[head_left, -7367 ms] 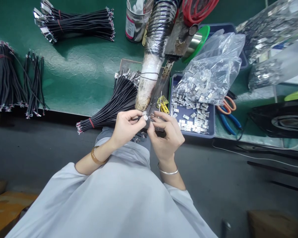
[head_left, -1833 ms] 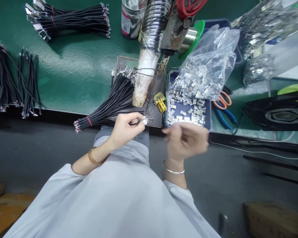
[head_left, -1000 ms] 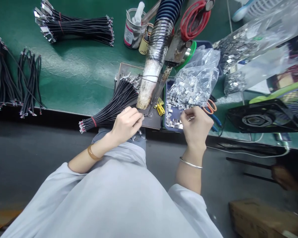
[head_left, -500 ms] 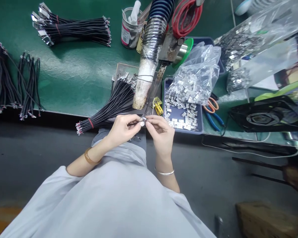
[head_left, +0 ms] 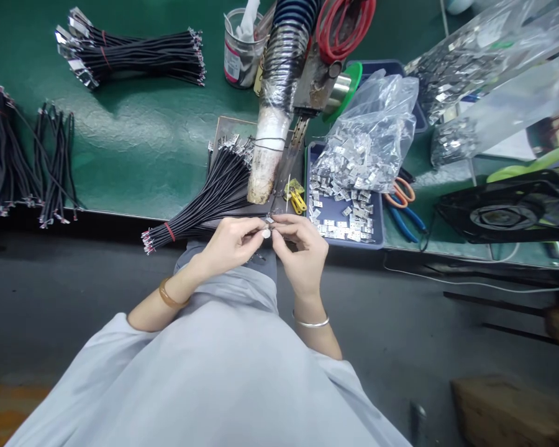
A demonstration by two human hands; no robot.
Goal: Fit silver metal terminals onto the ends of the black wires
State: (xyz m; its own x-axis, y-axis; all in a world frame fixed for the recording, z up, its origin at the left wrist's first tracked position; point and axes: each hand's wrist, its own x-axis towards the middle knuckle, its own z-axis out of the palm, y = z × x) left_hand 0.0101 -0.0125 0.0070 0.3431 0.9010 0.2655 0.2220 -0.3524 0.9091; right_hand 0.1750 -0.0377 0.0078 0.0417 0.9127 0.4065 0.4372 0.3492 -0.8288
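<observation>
My left hand [head_left: 233, 244] pinches the end of a black cable close to the table's front edge. Fingertip to fingertip with it, my right hand [head_left: 302, 251] is closed on a small metal connector [head_left: 269, 219] at that cable end. Fingers hide most of the joint between them. Just behind my left hand lies a bundle of black cables [head_left: 214, 186], tied with a red band and topped with metal connectors. Right of my right hand, a blue tray [head_left: 377, 226] holds many loose metal connectors [head_left: 340, 231] and a clear plastic bag [head_left: 370, 139] of more.
A taped hose [head_left: 265, 143] hangs over the work spot beside a soldering iron stand [head_left: 314, 87]. More cable bundles [head_left: 144, 57] lie left. Pliers [head_left: 405, 217], a solder spool [head_left: 342, 93], a small fan [head_left: 507, 214] and a plastic cup [head_left: 240, 59] stand around. A yellow clip-like piece [head_left: 297, 200] lies by the tray.
Both hands stay together at nearly the same spot, with only slight finger shifts around the connector. The camera view has turned a little.
</observation>
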